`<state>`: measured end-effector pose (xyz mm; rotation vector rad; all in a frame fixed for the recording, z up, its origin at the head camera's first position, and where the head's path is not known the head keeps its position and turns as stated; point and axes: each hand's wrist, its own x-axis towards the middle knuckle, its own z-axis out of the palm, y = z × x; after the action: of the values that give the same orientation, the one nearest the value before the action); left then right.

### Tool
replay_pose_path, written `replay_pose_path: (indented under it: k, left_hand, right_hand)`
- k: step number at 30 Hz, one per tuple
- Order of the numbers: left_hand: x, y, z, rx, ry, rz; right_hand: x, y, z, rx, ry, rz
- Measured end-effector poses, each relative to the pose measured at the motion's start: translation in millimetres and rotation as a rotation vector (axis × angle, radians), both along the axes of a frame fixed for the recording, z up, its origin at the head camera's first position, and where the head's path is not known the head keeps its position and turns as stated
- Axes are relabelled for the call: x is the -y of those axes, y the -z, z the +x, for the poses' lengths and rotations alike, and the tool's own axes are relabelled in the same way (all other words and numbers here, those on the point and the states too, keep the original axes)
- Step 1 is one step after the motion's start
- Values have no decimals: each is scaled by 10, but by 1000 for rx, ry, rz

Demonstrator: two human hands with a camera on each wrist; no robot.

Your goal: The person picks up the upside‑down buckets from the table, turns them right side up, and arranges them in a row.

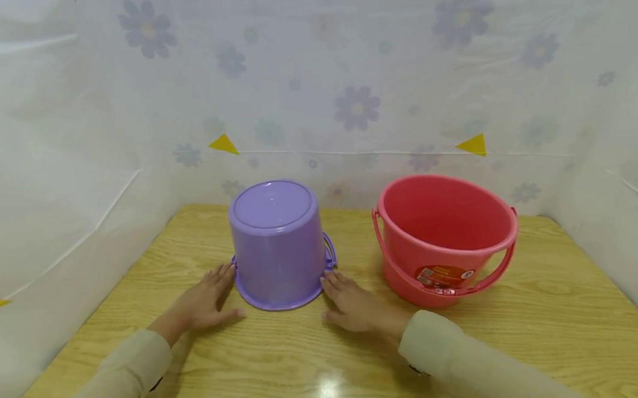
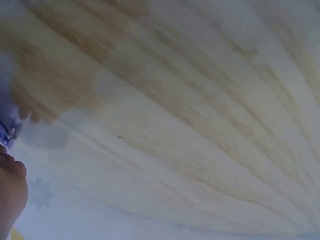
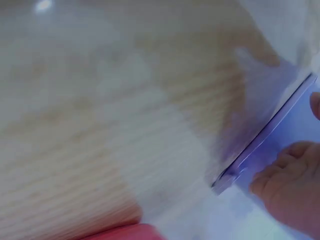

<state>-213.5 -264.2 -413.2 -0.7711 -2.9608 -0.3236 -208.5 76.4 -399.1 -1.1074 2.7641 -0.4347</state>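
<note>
A purple bucket (image 1: 278,255) stands upside down on the wooden table, its flat base facing up and its rim on the tabletop. My left hand (image 1: 205,301) is at the bucket's left side, fingertips right at the rim by the handle joint, fingers extended. On the other side my right hand (image 1: 354,305) reaches the rim's right edge, its fingers fairly straight. The purple handle (image 1: 329,249) shows behind the bucket's right side. In the right wrist view, the right hand (image 3: 295,185) overlaps the purple bucket wall (image 3: 285,130).
A larger red bucket (image 1: 408,242) stands upright to the right, close to my right forearm, its handle hanging down in front over a label (image 1: 444,275). Flower-patterned white sheeting (image 1: 301,73) encloses the table (image 1: 284,357) at the back and sides.
</note>
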Motion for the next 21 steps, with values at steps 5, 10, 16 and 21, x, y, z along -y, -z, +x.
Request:
replay_pose_path:
  k: [5,10,16,21]
  left_hand:
    - [-22,-45,-78,112,-54,138]
    - [-64,-52,-194,179,-37,306]
    - [-132,-54,-292,216,-15,410]
    - [-135,-54,-327,250,-20,415]
  right_hand:
    - [-37,-6,-190,27,110,-67]
    - [-44,-7,-369,106,192,-73]
    - [-52,-22,-482,224,230,-46]
    - [-43,-9,-510,253,234,-42]
